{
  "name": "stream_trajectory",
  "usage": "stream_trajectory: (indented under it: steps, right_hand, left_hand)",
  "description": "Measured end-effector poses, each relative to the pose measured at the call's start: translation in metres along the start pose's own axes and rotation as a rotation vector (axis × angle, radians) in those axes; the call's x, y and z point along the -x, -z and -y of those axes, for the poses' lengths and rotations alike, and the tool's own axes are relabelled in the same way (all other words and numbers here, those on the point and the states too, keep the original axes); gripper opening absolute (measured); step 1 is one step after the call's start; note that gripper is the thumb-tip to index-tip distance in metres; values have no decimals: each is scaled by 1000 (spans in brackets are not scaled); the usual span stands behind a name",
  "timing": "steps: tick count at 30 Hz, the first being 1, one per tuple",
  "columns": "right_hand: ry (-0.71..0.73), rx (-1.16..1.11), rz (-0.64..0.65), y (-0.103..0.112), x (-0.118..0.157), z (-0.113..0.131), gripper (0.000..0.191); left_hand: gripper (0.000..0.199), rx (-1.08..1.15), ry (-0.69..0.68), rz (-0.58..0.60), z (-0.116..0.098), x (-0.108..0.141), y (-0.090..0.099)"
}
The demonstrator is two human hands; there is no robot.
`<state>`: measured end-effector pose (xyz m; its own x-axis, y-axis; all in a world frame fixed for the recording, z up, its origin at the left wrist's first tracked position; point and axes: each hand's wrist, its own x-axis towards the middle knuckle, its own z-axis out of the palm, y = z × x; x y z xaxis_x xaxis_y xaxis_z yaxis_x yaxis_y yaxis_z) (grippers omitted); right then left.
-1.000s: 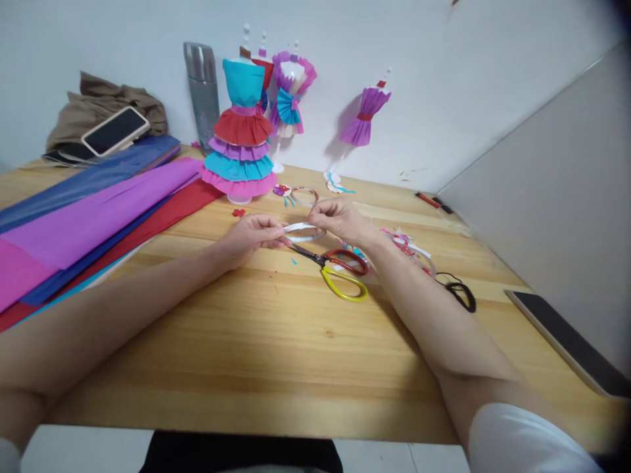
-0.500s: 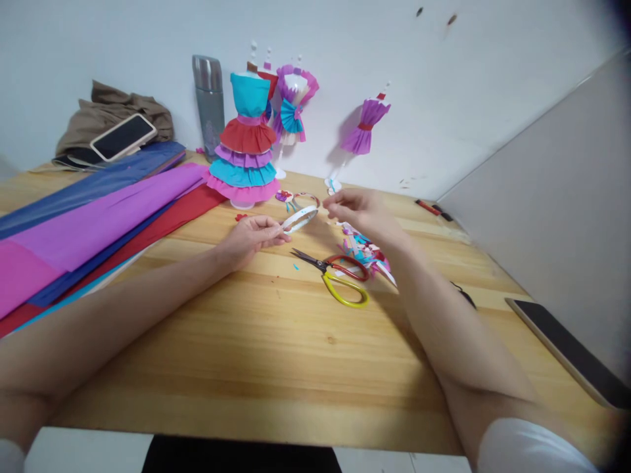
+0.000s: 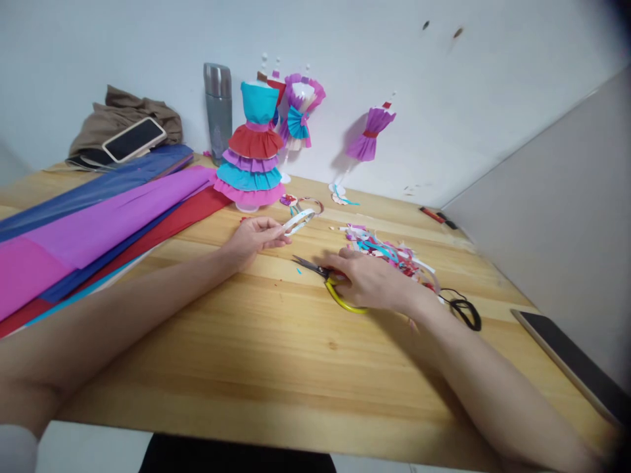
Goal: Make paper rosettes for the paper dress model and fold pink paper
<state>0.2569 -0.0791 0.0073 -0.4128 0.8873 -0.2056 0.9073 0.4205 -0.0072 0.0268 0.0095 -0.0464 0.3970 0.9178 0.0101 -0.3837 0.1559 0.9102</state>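
My left hand (image 3: pixel 259 240) pinches a thin white ring that looks like a roll of tape (image 3: pixel 298 222), held just above the table. Over the scissors lies my right hand (image 3: pixel 367 279), its fingers closed around the handles. The scissors (image 3: pixel 345 303) have dark blades pointing left, towards my left hand, and a yellow handle loop; the red loop is mostly covered by my fingers. Beyond my right hand spreads a pile of paper scraps (image 3: pixel 377 246) in several colours. A second ring of tape (image 3: pixel 315 202) rests on the table behind the white one.
Small dress forms stand at the back, one in a tiered paper dress (image 3: pixel 251 164), another in a purple dress (image 3: pixel 371 135). Folded crepe paper (image 3: pixel 123 210) covers the left side. A flask (image 3: pixel 218 118), a phone (image 3: pixel 135 139), a black cord (image 3: pixel 466 310) and a tablet (image 3: pixel 566 361) lie around the edges.
My right hand has come down and nearer from beside the white ring to the scissors, closing on their handles. My left hand still holds the ring. The view has shifted slightly.
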Motion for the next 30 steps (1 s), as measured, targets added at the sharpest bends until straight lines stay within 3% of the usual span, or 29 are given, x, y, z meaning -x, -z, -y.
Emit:
stream_trajectory:
  steps: [5, 8, 10, 12, 15, 18, 22, 26, 30]
  right_hand:
    - [-56, 62, 55, 4, 3, 2, 53]
    - [-19, -59, 18, 9, 8, 1, 38]
    - [65, -344, -57, 11, 12, -1, 22]
    - [180, -767, -81, 12, 13, -1, 16]
    - [255, -1339, -50, 4, 9, 1, 27]
    - [195, -1624, -33, -8, 3, 2, 50]
    - [161, -1694, 89, -16, -2, -1, 69]
    - [179, -1718, 250, -12, 0, 1, 72]
    - [200, -1707, 302, -10, -2, 7, 75]
  left_hand:
    - [47, 16, -11, 11, 0, -1, 2]
    - [47, 27, -1, 13, 0, -1, 2]
    - [47, 27, 7, 21, 0, -2, 3]
    - [45, 20, 8, 33, 0, -2, 3]
    - [42, 10, 2, 47, 1, -2, 4]
    - [42, 6, 0, 49, 2, -3, 5]
    - [43, -13, 3, 52, 1, -2, 5]
    - [41, -33, 3, 45, 0, 0, 2]
    - [44, -21, 1, 38, 0, 1, 0]
